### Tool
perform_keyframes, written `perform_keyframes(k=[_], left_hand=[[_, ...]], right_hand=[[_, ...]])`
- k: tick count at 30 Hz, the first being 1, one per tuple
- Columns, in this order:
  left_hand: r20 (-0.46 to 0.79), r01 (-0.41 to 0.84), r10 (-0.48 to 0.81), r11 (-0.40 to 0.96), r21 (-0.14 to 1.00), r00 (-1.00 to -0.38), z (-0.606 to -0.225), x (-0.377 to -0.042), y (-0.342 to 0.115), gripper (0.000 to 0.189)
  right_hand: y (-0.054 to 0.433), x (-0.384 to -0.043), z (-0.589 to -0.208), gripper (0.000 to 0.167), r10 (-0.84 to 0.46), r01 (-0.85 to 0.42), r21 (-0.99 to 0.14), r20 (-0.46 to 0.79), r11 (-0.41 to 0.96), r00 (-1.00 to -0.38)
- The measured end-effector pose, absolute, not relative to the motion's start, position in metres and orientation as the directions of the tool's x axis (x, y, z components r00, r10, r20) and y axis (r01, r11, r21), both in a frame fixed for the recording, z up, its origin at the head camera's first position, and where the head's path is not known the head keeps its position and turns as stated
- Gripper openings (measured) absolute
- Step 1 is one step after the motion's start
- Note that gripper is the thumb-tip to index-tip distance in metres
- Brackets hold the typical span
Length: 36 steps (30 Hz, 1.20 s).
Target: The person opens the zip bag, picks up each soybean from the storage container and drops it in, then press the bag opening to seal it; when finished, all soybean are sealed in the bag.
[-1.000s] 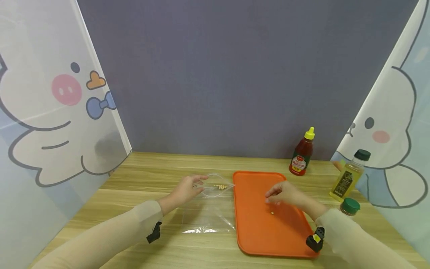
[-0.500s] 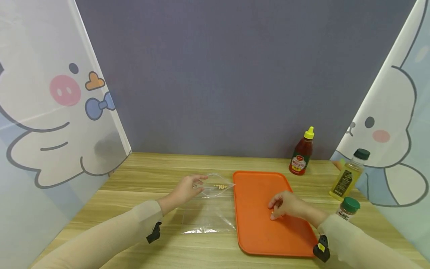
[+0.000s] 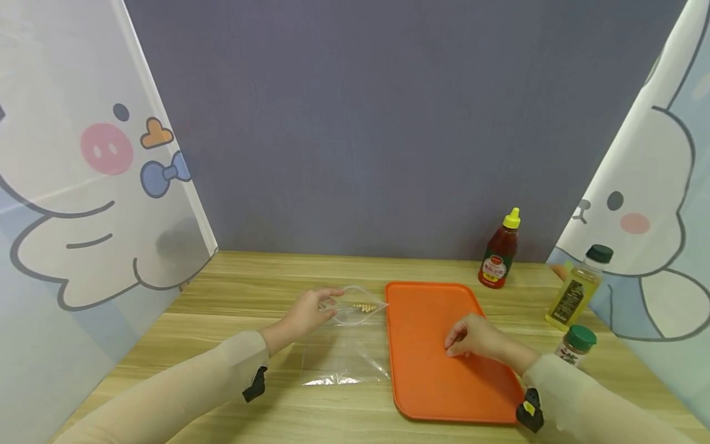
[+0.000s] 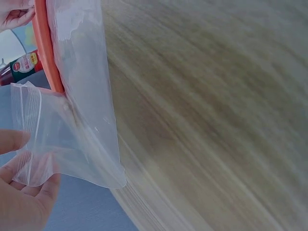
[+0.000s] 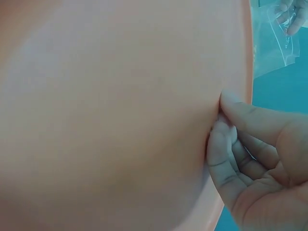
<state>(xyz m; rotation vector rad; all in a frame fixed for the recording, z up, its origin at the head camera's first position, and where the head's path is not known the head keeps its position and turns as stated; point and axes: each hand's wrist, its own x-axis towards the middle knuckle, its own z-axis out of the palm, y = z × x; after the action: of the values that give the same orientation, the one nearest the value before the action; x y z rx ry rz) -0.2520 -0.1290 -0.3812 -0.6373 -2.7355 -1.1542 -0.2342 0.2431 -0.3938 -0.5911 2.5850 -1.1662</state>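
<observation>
My left hand [image 3: 312, 312] grips one side of a clear zip-lock bag [image 3: 344, 356] at its mouth, which gapes apart. In the left wrist view, thumb and fingers lie on either side of the bag's zip edge [image 4: 29, 125]. Several pale yellow beans [image 3: 364, 308] show inside the mouth. Over the orange tray [image 3: 427, 388], my right hand [image 3: 476, 336] has thumb and index fingertips pinched together low at the surface. The bean they close on is hidden by the fingers. In the right wrist view this hand [image 5: 260, 159] has its other fingers curled in.
The bag's right corner meets the tray's left rim. Behind the tray stands a red sauce bottle [image 3: 498, 256] with a yellow cap. To its right are an oil bottle [image 3: 574, 296] and a green-capped spice jar [image 3: 574, 348], close to the right forearm.
The right hand has come down and slightly toward me onto the single bean on the tray, its fingertips closing over it. The left hand and the bag have stayed still.
</observation>
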Motion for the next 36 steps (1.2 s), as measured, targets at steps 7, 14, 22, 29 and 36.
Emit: perform_keyframes(k=[7,14,22,29,36], left_hand=[[0.259,0.429,0.349,0.622,0.655,-0.901,-0.381,-0.252,-0.130,0.043],[0.264,0.434,0.350,0.622,0.652,-0.899,-0.383,-0.252,-0.130,0.042],[0.265,0.430,0.343,0.632,0.645,-0.901,-0.384,-0.251,-0.128,0.042],[0.265,0.434,0.349,0.627,0.647,-0.899,-0.384,-0.252,-0.128,0.042],[0.273,0.443,0.354,0.619,0.649,-0.895,-0.385,-0.253,-0.129,0.042]], right_hand=[[0.243,-0.235,-0.390,0.010,-0.458,-0.240,-0.751,-0.092,0.615,-0.884],[0.245,-0.236,-0.390,0.008,-0.463,-0.215,-0.762,-0.123,0.610,-0.878],[0.249,-0.238,-0.394,0.012,-0.484,-0.180,-0.836,-0.113,0.518,-0.868],[0.246,-0.245,-0.388,0.022,-0.504,-0.180,-0.881,-0.074,0.437,-0.861],[0.232,-0.252,-0.368,0.031,-0.466,-0.205,-0.882,-0.019,0.425,-0.885]])
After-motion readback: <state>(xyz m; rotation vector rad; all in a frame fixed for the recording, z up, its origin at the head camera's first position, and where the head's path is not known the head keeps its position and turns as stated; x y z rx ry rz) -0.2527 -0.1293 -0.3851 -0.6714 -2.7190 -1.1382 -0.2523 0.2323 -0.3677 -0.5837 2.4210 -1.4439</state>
